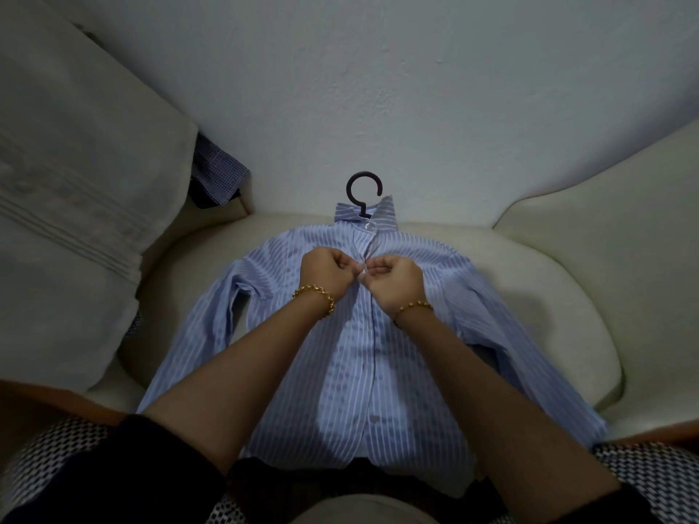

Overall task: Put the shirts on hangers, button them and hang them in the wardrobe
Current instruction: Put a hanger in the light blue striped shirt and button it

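Blue-and-white striped shirt on dark plastic hanger, centre frame.
Left hand and right hand both pinch its button placket.

I see a chunky gold chain bracelet behind the left hand, a slimmer gold chain bracelet behind the right hand, black sleeves near the elbows, and black-and-white checked fabric below.
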